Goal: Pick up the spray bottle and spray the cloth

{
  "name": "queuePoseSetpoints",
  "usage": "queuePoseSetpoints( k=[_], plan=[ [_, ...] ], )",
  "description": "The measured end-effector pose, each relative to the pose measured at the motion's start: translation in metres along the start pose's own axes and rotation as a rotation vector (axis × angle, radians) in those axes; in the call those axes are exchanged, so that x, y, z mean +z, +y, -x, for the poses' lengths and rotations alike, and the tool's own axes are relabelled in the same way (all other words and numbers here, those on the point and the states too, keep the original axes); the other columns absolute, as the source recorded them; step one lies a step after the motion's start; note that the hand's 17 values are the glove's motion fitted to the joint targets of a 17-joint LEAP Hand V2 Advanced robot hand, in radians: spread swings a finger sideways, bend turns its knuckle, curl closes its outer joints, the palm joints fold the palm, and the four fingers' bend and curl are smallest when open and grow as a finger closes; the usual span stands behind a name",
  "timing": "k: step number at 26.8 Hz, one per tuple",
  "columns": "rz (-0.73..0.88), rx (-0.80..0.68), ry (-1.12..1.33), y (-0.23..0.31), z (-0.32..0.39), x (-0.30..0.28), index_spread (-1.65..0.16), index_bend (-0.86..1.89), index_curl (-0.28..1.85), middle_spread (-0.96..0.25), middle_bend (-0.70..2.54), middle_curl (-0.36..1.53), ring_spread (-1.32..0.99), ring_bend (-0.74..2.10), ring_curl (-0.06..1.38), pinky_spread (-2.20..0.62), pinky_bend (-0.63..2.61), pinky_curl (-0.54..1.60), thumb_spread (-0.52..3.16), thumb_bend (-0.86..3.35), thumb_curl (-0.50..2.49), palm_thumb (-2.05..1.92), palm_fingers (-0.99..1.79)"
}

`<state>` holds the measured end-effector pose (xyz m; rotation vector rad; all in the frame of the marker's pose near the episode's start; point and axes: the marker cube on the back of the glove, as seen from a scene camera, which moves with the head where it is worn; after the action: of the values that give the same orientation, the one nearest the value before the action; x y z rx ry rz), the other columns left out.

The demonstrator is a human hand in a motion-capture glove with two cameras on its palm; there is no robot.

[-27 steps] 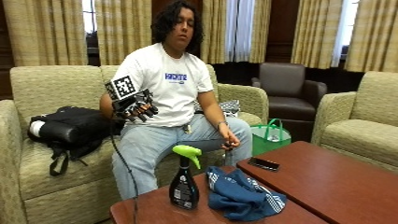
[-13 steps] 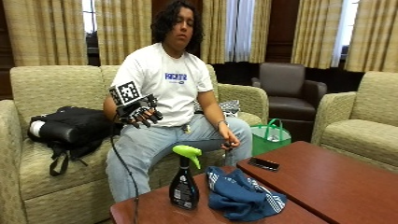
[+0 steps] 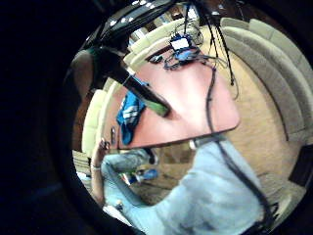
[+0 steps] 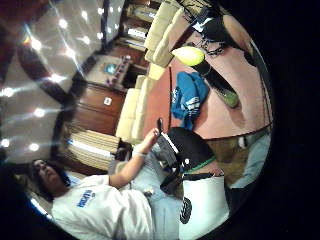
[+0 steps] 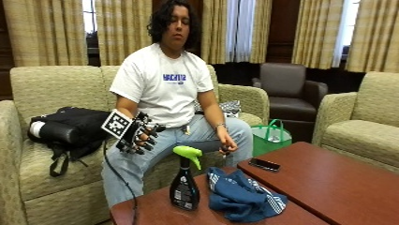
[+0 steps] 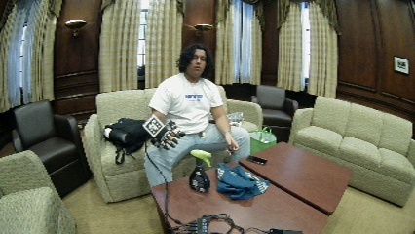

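While hand (image 5: 138, 134) hovers, spray bottle (image 5: 185, 179) stands apart.

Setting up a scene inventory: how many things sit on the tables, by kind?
Spray bottle: 1
Blue cloth: 1
Phone: 1
Cable bundle with devices: 1
Total: 4

Upright spray bottle (image 5: 185, 182) just beside crumpled blue cloth (image 5: 244, 198).

The gloved right hand (image 5: 140, 134) hangs in the air above the person's right thigh — fingers loosely curled, holding nothing. The bare left hand (image 5: 225, 145) droops from the left knee.
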<state>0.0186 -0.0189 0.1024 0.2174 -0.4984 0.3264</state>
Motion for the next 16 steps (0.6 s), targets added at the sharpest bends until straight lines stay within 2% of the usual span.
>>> queuePoseSetpoints(
  k=[4,9,13,16],
  plan=[
    [-0.044,-0.037,-0.061,0.000,-0.018,0.023,-0.39,0.14,0.26,-0.15,0.21,0.31,-0.15,0.43,0.30,0.14,0.26,0.29,1.01,0.02,0.26,0.58,0.70],
    [-0.063,0.067,-0.097,-0.009,-0.026,0.048,-0.38,0.13,0.26,-0.15,0.21,0.33,-0.15,0.44,0.31,0.12,0.26,0.30,1.02,0.02,0.28,0.64,0.73],
    [-0.048,0.214,-0.174,-0.019,-0.031,0.065,-0.38,0.12,0.26,-0.16,0.22,0.34,-0.15,0.44,0.32,0.11,0.25,0.31,1.02,0.02,0.29,0.68,0.74],
    [-0.049,0.256,-0.226,-0.027,-0.038,0.078,-0.37,0.12,0.26,-0.17,0.24,0.35,-0.17,0.44,0.32,0.09,0.23,0.31,1.01,0.02,0.30,0.73,0.78]
  ],
)
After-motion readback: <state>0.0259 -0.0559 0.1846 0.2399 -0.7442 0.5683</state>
